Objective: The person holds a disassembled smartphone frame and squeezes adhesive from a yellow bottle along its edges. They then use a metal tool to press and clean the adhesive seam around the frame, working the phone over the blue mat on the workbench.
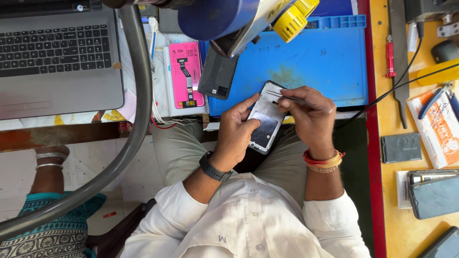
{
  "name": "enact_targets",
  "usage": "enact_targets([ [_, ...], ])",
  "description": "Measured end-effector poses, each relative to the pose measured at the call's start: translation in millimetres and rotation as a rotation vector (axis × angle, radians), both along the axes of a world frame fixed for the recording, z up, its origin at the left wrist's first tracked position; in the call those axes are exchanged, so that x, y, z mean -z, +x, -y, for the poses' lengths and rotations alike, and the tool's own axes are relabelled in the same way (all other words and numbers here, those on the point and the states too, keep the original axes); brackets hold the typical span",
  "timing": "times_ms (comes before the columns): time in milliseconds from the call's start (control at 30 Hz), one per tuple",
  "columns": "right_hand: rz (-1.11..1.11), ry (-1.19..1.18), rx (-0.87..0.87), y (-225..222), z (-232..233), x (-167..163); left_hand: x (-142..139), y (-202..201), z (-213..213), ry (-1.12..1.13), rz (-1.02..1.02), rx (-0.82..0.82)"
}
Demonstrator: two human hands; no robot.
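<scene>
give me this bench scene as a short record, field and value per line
left hand: left hand grips the opened phone from its left side, over the lap
right hand: right hand pinches thin tweezers, tips at the phone's top end
surface behind: blue work mat
left of mat: pink display part and a dark phone
far left: laptop
right bench: red screwdriver, pliers
</scene>
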State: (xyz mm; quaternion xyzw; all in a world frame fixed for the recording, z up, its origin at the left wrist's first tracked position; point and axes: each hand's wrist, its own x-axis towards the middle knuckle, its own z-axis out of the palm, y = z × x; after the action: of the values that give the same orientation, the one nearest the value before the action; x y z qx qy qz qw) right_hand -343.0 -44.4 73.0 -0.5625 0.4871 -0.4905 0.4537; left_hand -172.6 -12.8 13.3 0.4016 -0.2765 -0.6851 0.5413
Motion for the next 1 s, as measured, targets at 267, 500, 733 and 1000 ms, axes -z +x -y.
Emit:
enact_targets([
  [267,-0.288,-0.339,-0.092,2.5,3.6,-0.9,-1.8,-1.7,-3.4,-0.031,-0.036,-0.021],
  [500,-0.269,-0.294,-0.074,3.1,3.7,5.2,-3.5,-2.4,-3.8,-0.016,-0.046,-0.023],
  [733,-0.299,-0.316,-0.078,3.0,4.0,5.9,-4.2,-2.4,-3.5,-0.018,-0.041,-0.014],
  [1000,-0.281,-0.248,-0.047,4.3,8.8,7.1,-3.4,-2.4,-3.3,-0.04,-0.01,-0.025],
])
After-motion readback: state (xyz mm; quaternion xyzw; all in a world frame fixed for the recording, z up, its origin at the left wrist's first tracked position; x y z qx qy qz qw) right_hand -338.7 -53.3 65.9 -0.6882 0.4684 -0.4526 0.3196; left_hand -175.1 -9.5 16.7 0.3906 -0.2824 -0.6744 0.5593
